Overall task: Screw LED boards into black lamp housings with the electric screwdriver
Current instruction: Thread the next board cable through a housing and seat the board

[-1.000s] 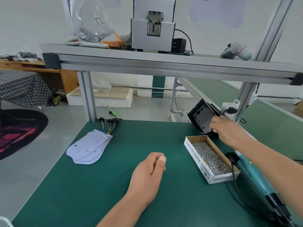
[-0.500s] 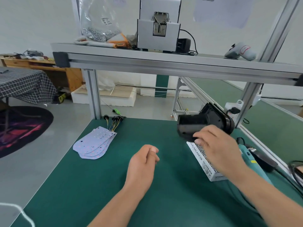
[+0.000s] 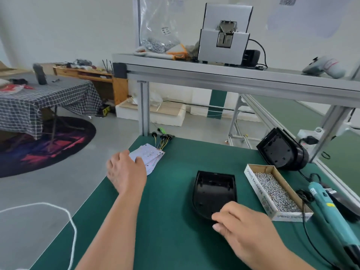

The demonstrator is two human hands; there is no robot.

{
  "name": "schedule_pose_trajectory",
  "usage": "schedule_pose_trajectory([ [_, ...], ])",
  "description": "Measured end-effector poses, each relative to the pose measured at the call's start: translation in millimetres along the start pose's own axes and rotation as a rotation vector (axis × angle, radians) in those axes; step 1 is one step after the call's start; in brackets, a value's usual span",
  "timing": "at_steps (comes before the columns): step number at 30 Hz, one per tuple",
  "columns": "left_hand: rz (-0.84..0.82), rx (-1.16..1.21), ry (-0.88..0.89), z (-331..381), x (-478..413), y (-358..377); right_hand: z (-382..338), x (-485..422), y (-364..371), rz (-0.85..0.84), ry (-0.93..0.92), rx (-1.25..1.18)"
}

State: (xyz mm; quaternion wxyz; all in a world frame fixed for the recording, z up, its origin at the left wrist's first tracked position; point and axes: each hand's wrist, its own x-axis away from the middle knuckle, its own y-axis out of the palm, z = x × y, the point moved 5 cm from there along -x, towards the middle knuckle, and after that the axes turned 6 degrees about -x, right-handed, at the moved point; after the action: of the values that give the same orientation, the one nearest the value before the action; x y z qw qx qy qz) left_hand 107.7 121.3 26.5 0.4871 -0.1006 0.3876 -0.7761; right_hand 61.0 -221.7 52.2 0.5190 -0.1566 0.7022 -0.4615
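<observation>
**One housing laid out, no board fitted yet**

One black housing (image 3: 214,190) lies with its hollow side up near the middle of the worktop (image 3: 165,236), and nothing is inside it. The task looks to be at its beginning: a board must be laid in, then the screws driven. The boards (image 3: 151,155) are in a small pile at the far left corner. The box of screws (image 3: 276,190) is full, and the screwdriver (image 3: 327,209) lies untouched along the right edge. More housings (image 3: 280,152) lean at the far right corner.

The left hand (image 3: 126,172) rests on the near end of the pile with bent fingers. Whether it pinches a board, I cannot tell, because the back of the hand hides the fingertips. The right hand (image 3: 243,228) grips the near, rounded rim of the housing between curled fingers and thumb.
</observation>
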Motion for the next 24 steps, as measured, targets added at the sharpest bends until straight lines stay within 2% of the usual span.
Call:
schedule_pose_trajectory([
  [4, -0.129, -0.209, -0.009, -12, -4, 15, -7, 0, 2, -0.051, -0.035, 0.036],
  [7, -0.153, -0.322, 0.02, -11, -6, 19, -8, 0, 2, -0.075, -0.036, 0.033],
  [17, -0.189, -0.447, 0.105, -7, -7, 20, -27, -3, 4, -0.084, -0.18, 0.121],
  [24, -0.099, -0.412, 0.067, -9, -9, 16, -23, -2, 9, -0.109, -0.175, 0.133],
])
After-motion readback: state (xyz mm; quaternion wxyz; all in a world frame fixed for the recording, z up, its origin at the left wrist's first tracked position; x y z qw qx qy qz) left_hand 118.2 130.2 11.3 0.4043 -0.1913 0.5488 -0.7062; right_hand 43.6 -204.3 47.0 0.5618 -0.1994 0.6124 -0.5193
